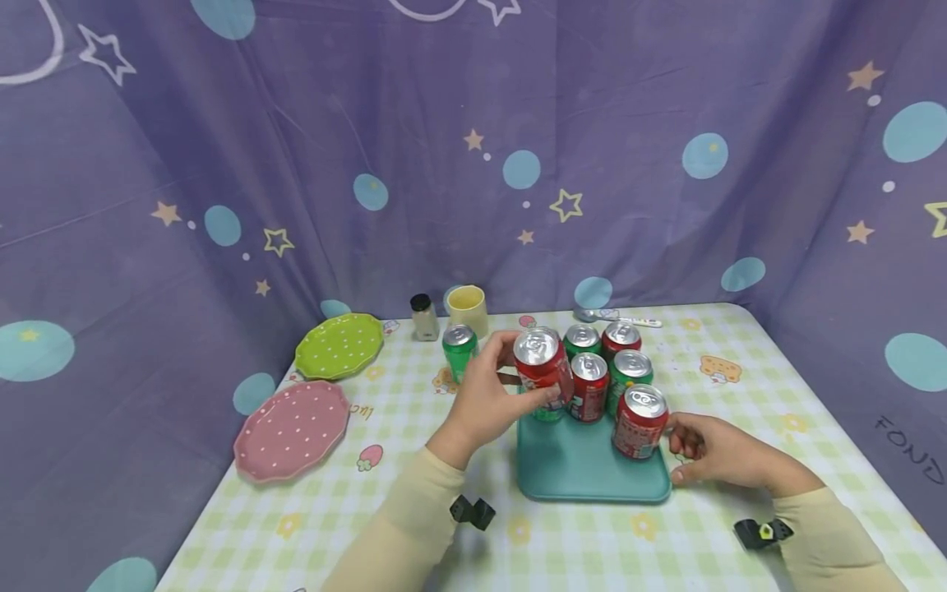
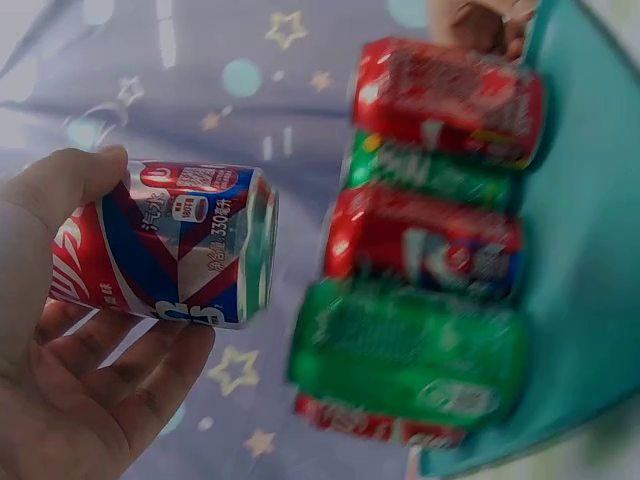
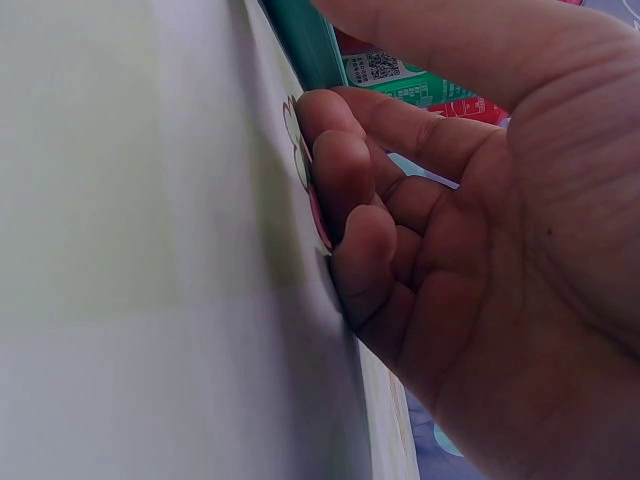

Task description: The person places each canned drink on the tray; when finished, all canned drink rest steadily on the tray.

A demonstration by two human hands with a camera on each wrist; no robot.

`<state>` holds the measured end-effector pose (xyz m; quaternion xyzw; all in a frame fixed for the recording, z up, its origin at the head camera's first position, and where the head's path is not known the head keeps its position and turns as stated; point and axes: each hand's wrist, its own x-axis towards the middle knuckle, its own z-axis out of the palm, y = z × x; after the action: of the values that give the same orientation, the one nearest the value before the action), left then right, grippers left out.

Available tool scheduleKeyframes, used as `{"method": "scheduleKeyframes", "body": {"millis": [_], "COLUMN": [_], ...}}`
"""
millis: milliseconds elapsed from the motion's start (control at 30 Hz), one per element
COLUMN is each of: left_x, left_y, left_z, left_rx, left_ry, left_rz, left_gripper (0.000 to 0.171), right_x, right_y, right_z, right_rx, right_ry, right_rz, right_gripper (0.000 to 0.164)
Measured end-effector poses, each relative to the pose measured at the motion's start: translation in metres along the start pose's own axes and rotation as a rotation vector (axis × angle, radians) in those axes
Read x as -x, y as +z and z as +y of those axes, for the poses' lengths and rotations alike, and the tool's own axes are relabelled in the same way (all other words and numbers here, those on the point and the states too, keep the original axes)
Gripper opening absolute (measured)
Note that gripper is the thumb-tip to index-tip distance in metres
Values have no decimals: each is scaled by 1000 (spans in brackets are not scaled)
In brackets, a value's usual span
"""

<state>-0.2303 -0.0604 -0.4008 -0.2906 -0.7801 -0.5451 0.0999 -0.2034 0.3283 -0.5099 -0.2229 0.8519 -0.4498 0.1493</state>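
My left hand (image 1: 488, 395) grips a red soda can (image 1: 542, 362), with blue and silver on its side in the left wrist view. It is raised over the back left of a teal tray (image 1: 584, 473), overlapping a green can (image 1: 549, 411). Red and green cans stand upright on the tray, among them a red can (image 1: 589, 395), a green can (image 1: 629, 374) and, nearest the right rim, another red can (image 1: 640, 423). Beside that rim lies my right hand (image 1: 721, 452), fingers loosely bent, thumb tip right at the front corner. The right wrist view has its fingertips low against the tablecloth.
Left of the tray stand a green can (image 1: 459, 349), a black-capped shaker (image 1: 424, 319) and a yellow cup (image 1: 468, 306). A green plate (image 1: 340, 345) and a pink plate (image 1: 292, 432) lie along the table's left edge. Behind the cans is a spoon (image 1: 614, 317).
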Motion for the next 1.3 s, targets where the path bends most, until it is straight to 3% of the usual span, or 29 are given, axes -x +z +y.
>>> {"method": "scheduleKeyframes", "body": {"millis": [200, 433, 633, 767, 967, 1300], "left_x": [6, 14, 20, 24, 28, 29], "left_y": [29, 55, 73, 82, 89, 94], "left_z": [-6, -16, -25, -28, -30, -33], "left_rx": [-6, -93, -98, -142, -272, -290], "left_ry": [-80, -85, -141, -168, -141, -162], "left_rz": [-82, -151, -186, -189, -188, -183], "left_gripper": [70, 69, 68, 69, 73, 73], "right_x": [0, 0, -1, 0, 0, -1], "right_y": [0, 0, 0, -1, 0, 0], "right_z": [0, 1, 1, 2, 2, 3], "right_rx": [-12, -11, 9, 18, 11, 28], "right_ry": [-2, 4, 2, -3, -3, 10], "right_rz": [0, 0, 3, 8, 9, 10], "right_gripper": [54, 55, 55, 55, 55, 56]}}
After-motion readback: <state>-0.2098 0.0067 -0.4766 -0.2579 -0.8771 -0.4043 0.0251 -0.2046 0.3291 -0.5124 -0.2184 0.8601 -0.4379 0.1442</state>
